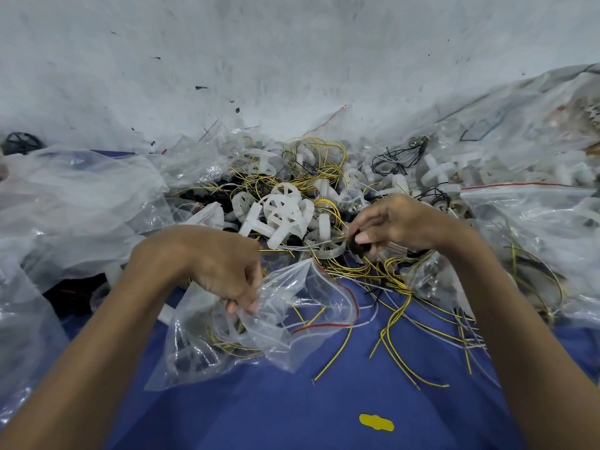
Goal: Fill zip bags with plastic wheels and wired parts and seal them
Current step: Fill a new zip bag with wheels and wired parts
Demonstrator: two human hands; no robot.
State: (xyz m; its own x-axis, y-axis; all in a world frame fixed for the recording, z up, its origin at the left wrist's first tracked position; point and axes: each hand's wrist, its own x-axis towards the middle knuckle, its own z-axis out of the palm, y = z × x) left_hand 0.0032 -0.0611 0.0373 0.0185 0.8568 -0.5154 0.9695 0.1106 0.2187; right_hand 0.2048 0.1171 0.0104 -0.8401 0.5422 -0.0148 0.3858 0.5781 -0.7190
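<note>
**Trainee:** What is the state of the hands?

**Supervisor:** The left hand (224,271) grips the crumpled mouth edge of the zip bag (276,332). Its fingers curl into the film and hold the bag partly open above the blue table (324,407). The right hand (402,222) pinches a small black wired part (357,246) between thumb and fingers, just beside the pile of plastic wheels (282,212).

**Trainee:** Where is the work item?

**Supervisor:** The bag lies between the two forearms, on the near side of the pile. White wheel pieces and yellow wire show through its film. Its red zip strip (324,326) is unsealed.

**Trainee:** What can fail from this point?

**Supervisor:** Four faults are likely.
1. The leads of the part appear to run into the loose yellow wires (399,323) spread on the table. Lifting the part may drag neighbouring parts along.
2. The bag mouth is held on one side only and sags. The part may catch on the lip or miss the opening.
3. A wire left across the zip strip would probably prevent a full seal.
4. Other clear bags (81,196) lie close on the left and could be confused with the one in hand.
</note>
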